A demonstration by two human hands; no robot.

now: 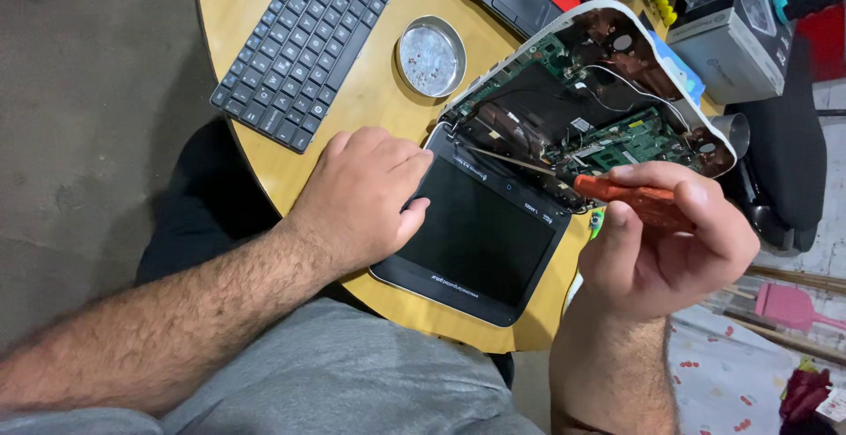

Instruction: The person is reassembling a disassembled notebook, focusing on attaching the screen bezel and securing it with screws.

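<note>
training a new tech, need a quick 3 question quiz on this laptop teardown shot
1. True or false: the right hand holds a screwdriver with an orange handle.
2. What does the left hand rest on? A) the keyboard B) the screen C) the round dish
3. Fill in: the screwdriver tip reaches toward the hinge edge of the opened ____.

Key
1. True.
2. B; the hand presses the screen's near left corner.
3. Laptop base, its green board exposed. The keyboard lies apart on the table, with the dish beside it.
</note>
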